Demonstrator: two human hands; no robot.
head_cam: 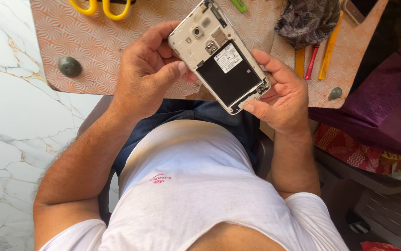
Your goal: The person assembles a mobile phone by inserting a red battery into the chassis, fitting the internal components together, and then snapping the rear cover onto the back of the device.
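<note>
- 2 hands are sharing 1 thing: a white phone [219, 53] with its back cover off, held tilted above the person's lap at the near edge of the desk [117, 51], camera end pointing away.
- Its black battery with a white label is sitting exposed in the bay, so the opened-back stage looks to be the step in hand; lifting the battery would call for a fingernail or thin tool at its edge.
- The left hand [147, 74] is wrapping the phone's left side, its grip closed on the phone, thumb pressing the frame beside the battery.
- The right hand [281, 95] is cradling the lower right corner, its grip curled around the phone, thumb resting along the edge.
- Farther out, yellow scissors [100, 7], orange and red pry tools [319, 53], and a patterned cloth [308, 19] are lying on the desk.
</note>
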